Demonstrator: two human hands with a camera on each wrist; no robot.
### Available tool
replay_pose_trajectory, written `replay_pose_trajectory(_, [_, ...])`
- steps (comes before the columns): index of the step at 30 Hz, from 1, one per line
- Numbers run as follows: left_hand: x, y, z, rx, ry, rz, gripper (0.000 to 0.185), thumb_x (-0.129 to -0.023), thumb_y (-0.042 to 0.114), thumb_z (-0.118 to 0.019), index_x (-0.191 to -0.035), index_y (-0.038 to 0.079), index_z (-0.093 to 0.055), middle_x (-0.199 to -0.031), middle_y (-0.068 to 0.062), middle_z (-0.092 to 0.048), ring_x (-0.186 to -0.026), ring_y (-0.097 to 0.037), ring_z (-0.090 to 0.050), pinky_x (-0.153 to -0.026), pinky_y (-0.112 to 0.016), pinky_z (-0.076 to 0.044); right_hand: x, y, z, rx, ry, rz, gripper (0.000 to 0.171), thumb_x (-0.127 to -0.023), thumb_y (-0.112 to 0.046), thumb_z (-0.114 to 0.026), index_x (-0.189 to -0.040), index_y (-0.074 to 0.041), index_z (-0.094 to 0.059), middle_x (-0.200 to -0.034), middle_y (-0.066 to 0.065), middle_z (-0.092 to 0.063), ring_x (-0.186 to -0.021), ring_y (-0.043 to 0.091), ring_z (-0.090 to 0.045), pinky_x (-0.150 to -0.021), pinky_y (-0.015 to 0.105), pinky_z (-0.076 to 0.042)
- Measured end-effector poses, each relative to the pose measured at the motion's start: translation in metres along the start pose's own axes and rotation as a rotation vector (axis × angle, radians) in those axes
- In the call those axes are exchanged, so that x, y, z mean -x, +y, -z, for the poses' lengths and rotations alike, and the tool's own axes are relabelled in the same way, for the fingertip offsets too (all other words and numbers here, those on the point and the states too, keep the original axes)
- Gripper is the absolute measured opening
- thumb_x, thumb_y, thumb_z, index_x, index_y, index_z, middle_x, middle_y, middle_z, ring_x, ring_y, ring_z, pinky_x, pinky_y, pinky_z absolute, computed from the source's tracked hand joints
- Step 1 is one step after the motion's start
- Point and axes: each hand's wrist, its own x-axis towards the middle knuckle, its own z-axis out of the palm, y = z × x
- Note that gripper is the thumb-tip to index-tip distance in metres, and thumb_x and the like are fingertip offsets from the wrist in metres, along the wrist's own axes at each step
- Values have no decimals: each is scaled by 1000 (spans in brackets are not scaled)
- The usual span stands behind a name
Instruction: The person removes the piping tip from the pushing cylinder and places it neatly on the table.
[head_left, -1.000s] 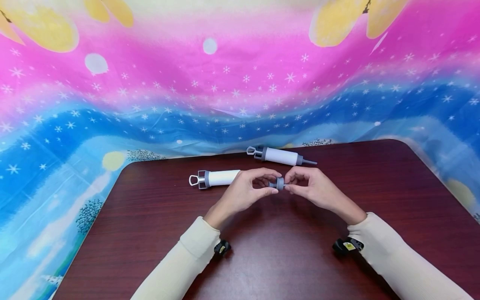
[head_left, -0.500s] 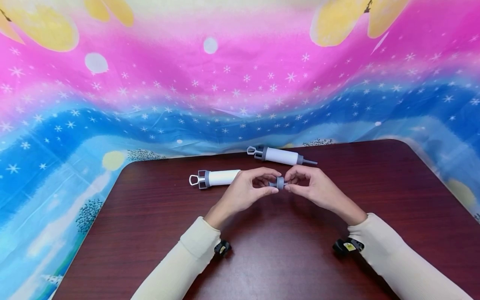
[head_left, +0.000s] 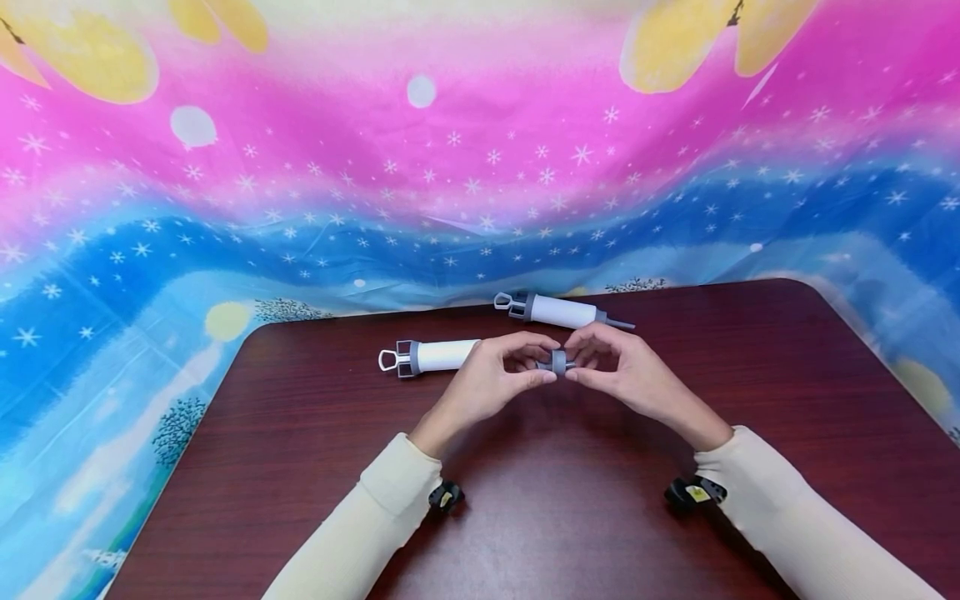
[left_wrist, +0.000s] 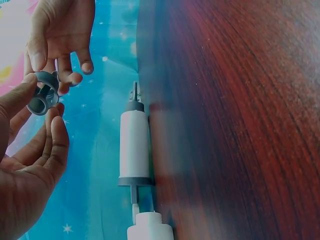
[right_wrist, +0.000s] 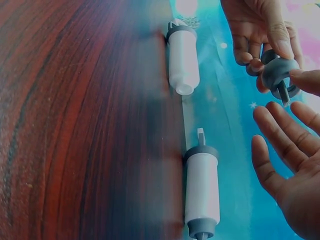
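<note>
Syringes lay on the table (head_left: 570,500): a capless tube (head_left: 442,356) left of the hands, a complete one (head_left: 558,312) behind them. Left hand (head_left: 487,383) and right hand (head_left: 626,375) both pinched the grey cap (head_left: 558,362) above the table; best kept square while turning.

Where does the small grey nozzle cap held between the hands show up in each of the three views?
Head: grey nozzle cap at centre, pinched between both hands.
Left wrist: upper left, at the fingertips.
Right wrist: upper right, its thin tip pointing down.
Shared landmark: the assembled white syringe lying on the table.
</note>
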Motion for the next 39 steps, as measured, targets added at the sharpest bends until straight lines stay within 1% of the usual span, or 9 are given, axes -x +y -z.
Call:
replay_pose_trajectory(3, [-1,0,0,4,4,12,31,-92,16,-82,-123,19,-76,-108,0,-78,-91,-10,-70,-82,-26,-58,-1,1,-1,0,3,12,28,-91,-7,-80,-117,-8,-69,-106,9,-72,-87,12,-68,-79,26,-56])
replay_pose_trajectory(8, [-2,1,-1,18,4,24,31,-92,17,-82,-123,19,-76,-108,0,-78,-92,-10,-70,-82,-26,-58,-1,2,-2,-3,1,19,30,-90,-5,-81,-118,-7,-68,-105,8,-72,-86,11,-68,-78,26,-57])
replay_pose_trajectory(19, [-4,4,-2,28,-8,29,31,-92,19,-82,-123,21,-76,-104,1,-77,-93,-10,-71,-84,-27,-58,-1,2,-3,14,5,9,29,-92,-7,-80,-118,-8,-68,-102,7,-70,-86,12,-68,-79,25,-56])
replay_pose_trajectory(32, [-4,2,-1,35,-15,25,35,-93,18,-82,-126,19,-74,-108,-1,-77,-94,-8,-71,-85,-26,-59,-2,1,-3,-3,15,16,27,-92,-6,-79,-116,-8,-68,-99,7,-72,-87,12,-69,-79,25,-57])
replay_pose_trajectory(39, [-2,1,3,16,6,48,34,-93,18,-81,-127,19,-74,-109,-1,-78,-96,-10,-72,-88,-28,-59,0,3,0,-13,22,-4,25,-93,-7,-78,-116,-8,-68,-97,7,-71,-86,12,-70,-79,25,-57])
